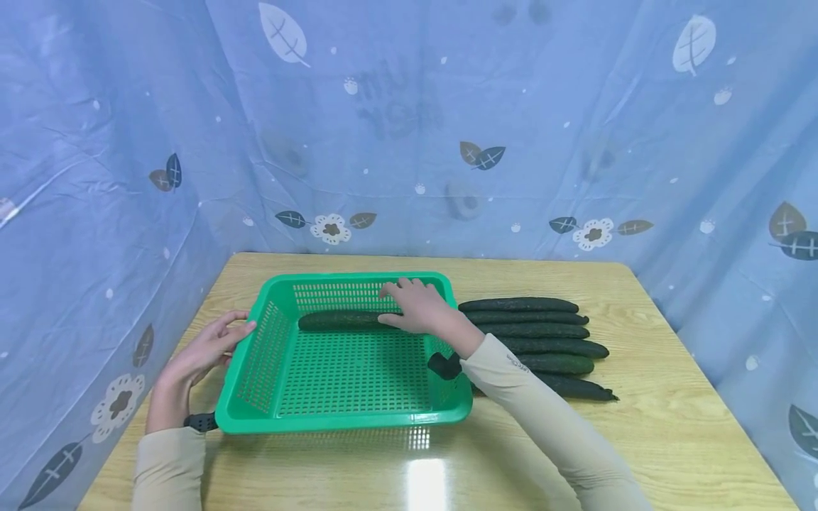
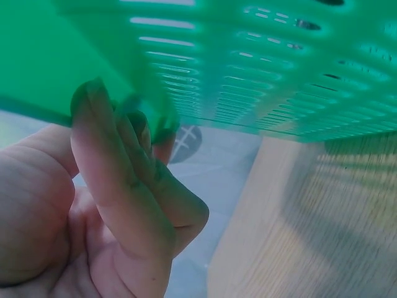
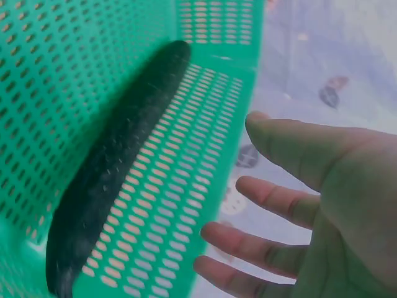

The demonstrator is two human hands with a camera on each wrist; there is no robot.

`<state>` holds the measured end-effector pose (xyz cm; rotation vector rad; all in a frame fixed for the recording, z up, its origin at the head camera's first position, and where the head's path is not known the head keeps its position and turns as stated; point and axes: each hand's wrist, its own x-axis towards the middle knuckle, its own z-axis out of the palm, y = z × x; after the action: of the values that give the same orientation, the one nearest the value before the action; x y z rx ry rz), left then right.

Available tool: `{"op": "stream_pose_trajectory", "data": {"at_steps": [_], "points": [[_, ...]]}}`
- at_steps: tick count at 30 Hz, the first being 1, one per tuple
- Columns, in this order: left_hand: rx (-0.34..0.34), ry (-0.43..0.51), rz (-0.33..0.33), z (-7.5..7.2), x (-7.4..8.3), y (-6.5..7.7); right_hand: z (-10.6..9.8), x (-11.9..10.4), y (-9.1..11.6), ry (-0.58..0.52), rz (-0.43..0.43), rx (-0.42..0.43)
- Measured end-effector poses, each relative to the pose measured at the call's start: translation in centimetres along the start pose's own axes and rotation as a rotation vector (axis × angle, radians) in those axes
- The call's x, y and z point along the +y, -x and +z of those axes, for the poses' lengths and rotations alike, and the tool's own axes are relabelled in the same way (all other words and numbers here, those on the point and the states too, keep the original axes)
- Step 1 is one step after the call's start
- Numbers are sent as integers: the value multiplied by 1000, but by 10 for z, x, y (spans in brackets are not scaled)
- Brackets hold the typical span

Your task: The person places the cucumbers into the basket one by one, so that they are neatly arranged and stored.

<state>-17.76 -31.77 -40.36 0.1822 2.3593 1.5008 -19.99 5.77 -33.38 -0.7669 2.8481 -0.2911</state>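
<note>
A green plastic basket [image 1: 351, 421] with slotted sides stands toward the left of the table. My left hand [image 1: 214, 345] grips its left rim; in the left wrist view the curled fingers [image 2: 118, 180] press up against the green wall. Inside, along the far side, lies one dark green cucumber [image 1: 345, 321], which the right wrist view shows whole [image 3: 118, 161]. Over the basket's far right part is my right hand [image 1: 418, 306], its thumb and fingers [image 3: 260, 242] spread apart and holding nothing. In the head view this hand hides the cucumber's right end.
Several more cucumbers [image 1: 533, 330] lie side by side on the wooden table [image 1: 664, 426], just right of the basket. My right forearm passes over some of them. A blue patterned curtain [image 1: 409, 142] hangs behind the table and at both sides.
</note>
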Motion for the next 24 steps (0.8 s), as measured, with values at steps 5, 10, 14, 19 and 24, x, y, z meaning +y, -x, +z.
{"op": "stream_pose_trajectory", "data": {"at_steps": [5,10,14,19,24], "points": [[1,-6,-1,-2,1,2,-8,15,20,-28,-59,60],[-5,3,11,-3,2,4,-9,28,35,-43,-81,122],[-4,4,17,-3,2,4,-10,39,46,-55,-81,173],[6,-9,11,-1,0,2,-8,51,60,-71,-92,241],[14,-9,13,0,-1,0,-3,62,73,-77,-98,316]]}}
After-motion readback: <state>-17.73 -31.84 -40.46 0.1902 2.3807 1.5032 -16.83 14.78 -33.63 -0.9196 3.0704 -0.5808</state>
